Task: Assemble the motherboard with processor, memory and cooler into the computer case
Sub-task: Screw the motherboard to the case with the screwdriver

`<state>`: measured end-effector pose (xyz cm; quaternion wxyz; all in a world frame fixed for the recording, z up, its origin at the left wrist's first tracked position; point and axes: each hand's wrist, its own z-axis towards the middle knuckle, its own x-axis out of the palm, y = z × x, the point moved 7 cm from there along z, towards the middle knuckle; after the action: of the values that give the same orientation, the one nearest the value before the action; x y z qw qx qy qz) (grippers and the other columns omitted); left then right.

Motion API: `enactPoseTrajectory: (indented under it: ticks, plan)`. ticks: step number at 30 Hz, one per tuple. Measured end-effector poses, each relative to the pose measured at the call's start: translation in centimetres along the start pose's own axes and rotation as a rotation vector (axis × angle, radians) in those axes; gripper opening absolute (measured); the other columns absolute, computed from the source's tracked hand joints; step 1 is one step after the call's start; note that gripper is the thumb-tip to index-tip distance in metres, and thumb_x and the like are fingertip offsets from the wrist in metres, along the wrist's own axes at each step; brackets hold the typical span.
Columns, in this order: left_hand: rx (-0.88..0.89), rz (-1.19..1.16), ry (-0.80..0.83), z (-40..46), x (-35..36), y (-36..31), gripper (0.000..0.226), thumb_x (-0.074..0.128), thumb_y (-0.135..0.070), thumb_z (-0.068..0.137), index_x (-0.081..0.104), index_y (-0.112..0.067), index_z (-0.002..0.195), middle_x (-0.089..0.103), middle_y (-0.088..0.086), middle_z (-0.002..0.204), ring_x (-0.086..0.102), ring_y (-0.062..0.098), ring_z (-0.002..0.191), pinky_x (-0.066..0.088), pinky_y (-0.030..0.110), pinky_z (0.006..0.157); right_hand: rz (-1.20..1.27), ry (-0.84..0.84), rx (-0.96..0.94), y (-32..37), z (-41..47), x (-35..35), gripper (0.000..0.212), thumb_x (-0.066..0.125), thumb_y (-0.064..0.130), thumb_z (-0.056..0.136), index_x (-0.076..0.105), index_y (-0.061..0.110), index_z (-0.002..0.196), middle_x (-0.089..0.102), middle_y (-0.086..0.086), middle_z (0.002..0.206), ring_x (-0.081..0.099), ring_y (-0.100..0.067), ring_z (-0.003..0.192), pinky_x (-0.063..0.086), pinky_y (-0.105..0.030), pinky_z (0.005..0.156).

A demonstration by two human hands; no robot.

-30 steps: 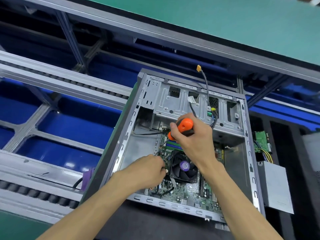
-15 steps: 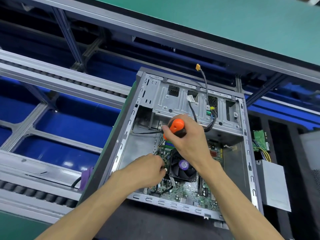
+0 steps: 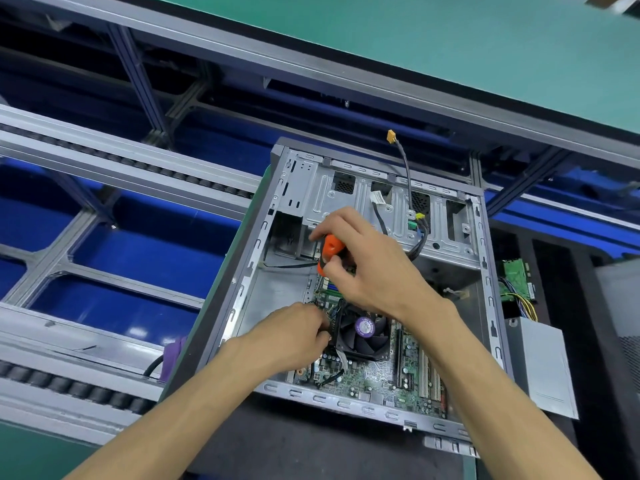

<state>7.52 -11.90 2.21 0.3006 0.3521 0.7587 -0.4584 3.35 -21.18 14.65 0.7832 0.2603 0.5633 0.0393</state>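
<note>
Two hands in case (image 3: 479, 258), right hand (image 3: 372, 268) gripping screwdriver (image 3: 330, 249)

The right hand (image 3: 367, 261) covers most of the orange-handled screwdriver (image 3: 330, 249), so its shaft and tip cannot be seen, nor the screw it may be meeting on the motherboard (image 3: 374, 375). The left hand (image 3: 294, 336) curls its fingertips down beside the cooler (image 3: 362, 332), hiding whatever they pinch. Both forearms run off the bottom edge, and the board's small parts are too fine to tell.
</note>
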Motion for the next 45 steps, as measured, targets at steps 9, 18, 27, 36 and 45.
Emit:
enactPoseTrajectory:
  ticks: [9,18,27,36,45]
  plan:
    - [-0.018,-0.123,-0.34,-1.0,-4.3,-0.7,0.022,0.046,-0.01,0.094,0.061,-0.024,0.102,0.058,0.0,0.118,0.061,0.022,0.101,0.049,0.037,0.084,0.03,-0.068,0.127,-1.2,0.0,0.5,0.03,0.06,0.057,0.093,0.061,0.03,0.105,0.042,0.008,0.096,0.053,-0.015,0.078,0.051,-0.037,0.068]
    - [0.192,-0.323,-0.694,-3.2,-13.0,-3.2,0.015,0.052,-0.046,0.096,0.053,-0.032,0.103,0.047,-0.014,0.076,0.051,0.001,0.069,0.04,0.021,0.06,0.252,0.013,0.204,-2.9,0.3,1.7,0.019,0.062,0.042,0.096,0.053,0.026,0.1,0.061,0.007,0.091,0.058,-0.017,0.083,0.052,-0.042,0.077]
    - [0.213,-0.106,-0.593,-2.9,-14.9,-5.0,0.024,0.073,-0.042,0.082,0.063,-0.025,0.096,0.058,-0.008,0.08,0.053,0.008,0.074,0.05,0.037,0.075,0.465,0.041,0.204,-2.9,-0.7,2.0,0.025,0.075,0.03,0.079,0.056,0.046,0.087,0.062,0.025,0.07,0.054,0.003,0.064,0.039,-0.012,0.06]
    - [0.11,0.176,-0.458,-2.2,-15.6,-6.7,0.044,0.058,-0.066,0.078,0.058,-0.03,0.102,0.054,-0.01,0.09,0.055,0.013,0.084,0.045,0.032,0.075,0.587,-0.054,0.276,-2.9,-1.0,2.3,0.023,0.071,0.034,0.076,0.06,0.051,0.066,0.057,0.021,0.05,0.051,0.0,0.041,0.035,-0.011,0.042]
    - [0.241,0.185,-0.304,-2.1,-15.4,-7.5,0.024,0.063,-0.017,0.089,0.066,-0.023,0.112,0.056,-0.004,0.107,0.055,0.017,0.097,0.045,0.033,0.086,0.778,-0.034,0.303,-3.4,-1.5,2.9,0.013,0.074,0.031,0.081,0.066,0.041,0.079,0.067,-0.01,0.059,0.059,-0.02,0.04,0.046,-0.028,0.041]
